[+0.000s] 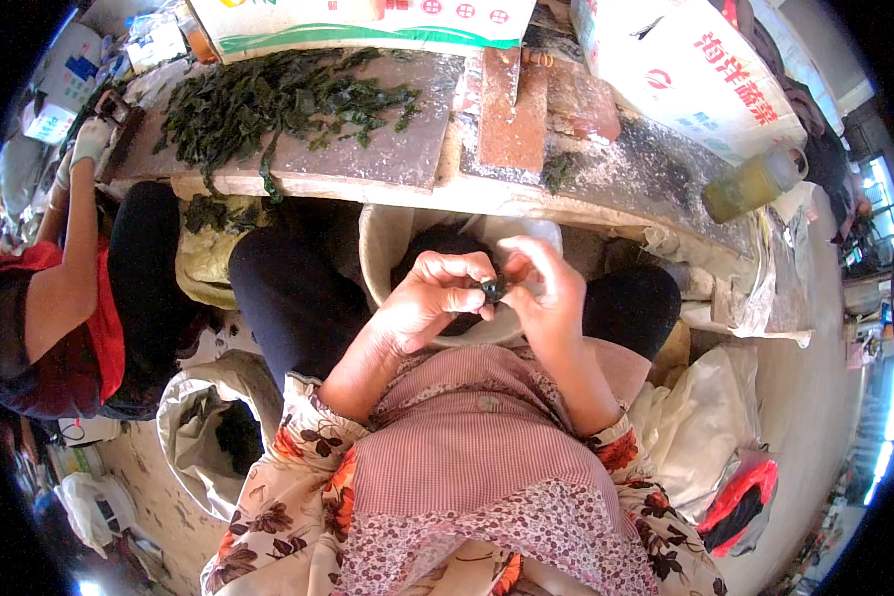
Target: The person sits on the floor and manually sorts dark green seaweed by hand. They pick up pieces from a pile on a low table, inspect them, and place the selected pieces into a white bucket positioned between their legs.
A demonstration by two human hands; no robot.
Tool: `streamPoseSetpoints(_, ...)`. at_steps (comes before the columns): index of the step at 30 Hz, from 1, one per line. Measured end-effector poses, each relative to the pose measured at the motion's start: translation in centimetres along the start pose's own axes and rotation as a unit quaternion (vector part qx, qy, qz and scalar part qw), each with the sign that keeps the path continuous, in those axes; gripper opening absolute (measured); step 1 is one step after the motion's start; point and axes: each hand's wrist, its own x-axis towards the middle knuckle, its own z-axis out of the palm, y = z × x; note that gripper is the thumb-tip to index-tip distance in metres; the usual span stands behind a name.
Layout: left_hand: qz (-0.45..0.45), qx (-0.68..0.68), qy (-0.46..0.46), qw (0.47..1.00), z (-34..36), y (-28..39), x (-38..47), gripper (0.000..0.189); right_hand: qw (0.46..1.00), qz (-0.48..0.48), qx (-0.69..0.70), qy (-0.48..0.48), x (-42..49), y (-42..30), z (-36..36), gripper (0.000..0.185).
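Observation:
Over a whitish tub (373,249) between my knees, my left hand (439,294) pinches a small dark green piece of seaweed (493,289) between thumb and fingers. Close against it on the right, my right hand (547,290) has its thumb and fingertips at the same piece, which looks rolled or knotted. Part of the piece is hidden by the fingers. Dark material (436,242) shows inside the tub, below and behind my hands. On the worktop ahead to the left lies a heap of dark green seaweed strips (268,104), some hanging over the front edge.
Along the worktop stand printed cartons (372,37), a brick-coloured slab (512,127) and a bottle of yellowish liquid (752,185). An open sack (186,432) sits at lower left, a pale plastic bag (704,425) at right. At left works another person with gloved hands (89,141).

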Motion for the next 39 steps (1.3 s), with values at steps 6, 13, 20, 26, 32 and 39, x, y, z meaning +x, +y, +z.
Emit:
streamPoseSetpoints(6, -0.010, -0.124, 0.051, 0.991, -0.4, -1.5, -0.1, 0.021, 0.993, -0.097, 0.000, 0.071, -0.7, 0.1, -1.2, 0.041)
streamPoseSetpoints(13, -0.008, -0.061, 0.060, 0.996, -0.3, -1.6, 0.1, 0.016, 0.986, 0.057, 0.158, 0.016, -0.9, 0.0, -0.2, 0.048)
streamPoseSetpoints(20, 0.032, -0.095, -0.055, 0.993, -0.8, 1.8, -1.3, 0.024, 0.822, 0.172, 0.540, -0.057, -1.2, -0.1, -1.6, 0.048)
streamPoseSetpoints(26, -0.011, 0.070, 0.036, 0.997, -1.9, 0.1, -1.7, 0.018, 0.831, 0.161, 0.530, -0.041, -1.2, 1.0, -1.5, 0.041)
streamPoseSetpoints(32, -0.015, 0.077, 0.033, 0.996, -1.2, 0.1, -0.8, 0.010, 0.876, 0.138, 0.461, -0.009, -1.6, 2.4, -1.9, 0.020)
streamPoseSetpoints(39, 0.003, 0.239, -0.020, 0.971, -0.1, 2.3, 0.4, 0.005, 0.978, 0.123, 0.160, -0.058, -0.2, 2.3, -2.9, 0.031)
